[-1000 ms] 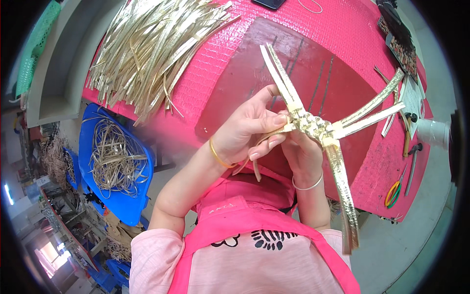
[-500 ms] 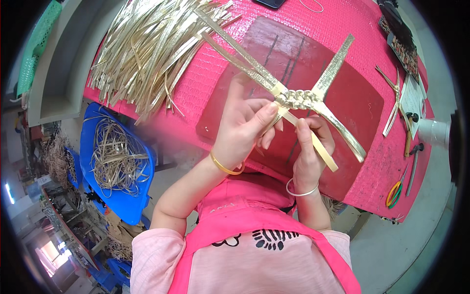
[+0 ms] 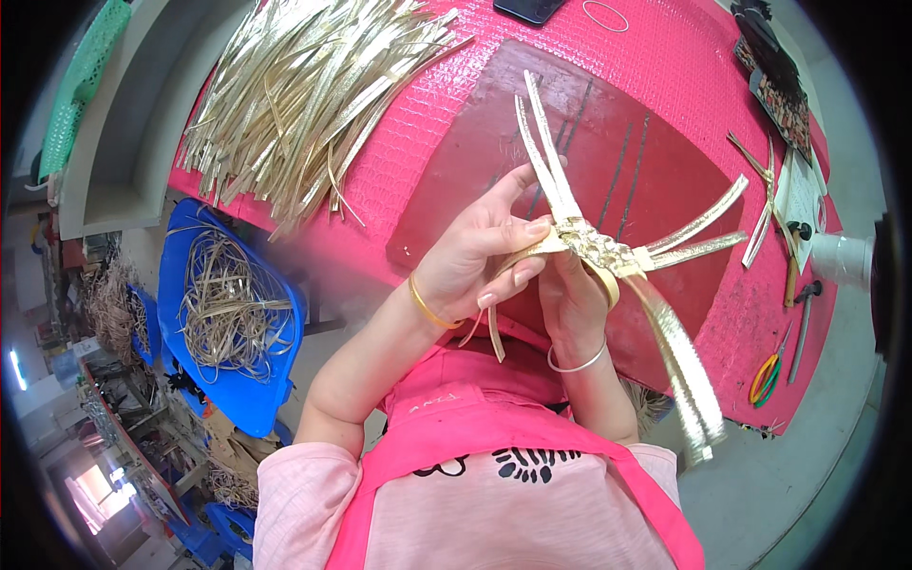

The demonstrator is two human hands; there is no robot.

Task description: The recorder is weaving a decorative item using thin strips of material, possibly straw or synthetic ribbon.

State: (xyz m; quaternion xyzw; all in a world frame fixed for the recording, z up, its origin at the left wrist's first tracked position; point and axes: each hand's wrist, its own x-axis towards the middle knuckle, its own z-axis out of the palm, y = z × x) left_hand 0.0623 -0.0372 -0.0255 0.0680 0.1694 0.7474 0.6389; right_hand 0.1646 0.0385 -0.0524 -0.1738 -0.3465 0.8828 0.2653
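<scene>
A braided piece of gold straps (image 3: pixel 600 249) is held up above a dark red board (image 3: pixel 456 142), with loose strap ends spreading from both sides of the braid. My left hand (image 3: pixel 489 249) pinches a gold strap at the braid's left end between thumb and fingers. Under the braid, my right hand (image 3: pixel 572 299) closes on it near a curved strap; the piece hides part of its fingers. Two strap ends point away from me, two go right, and a wider pair hangs toward the lower right.
A heap of gold strips (image 3: pixel 304 104) lies on the pink table cover (image 3: pixel 380 190). Strip scraps fill a blue bin (image 3: pixel 271 380) at left. Scissors (image 3: pixel 765 378), a hammer-like tool (image 3: pixel 806 328) and another crossed strap piece (image 3: pixel 768 195) lie at right; a phone (image 3: pixel 529 9) is at the back.
The braid has turned and its strap ends point in new directions. My right hand has shifted left, under the braid. The red board has turned slightly.
</scene>
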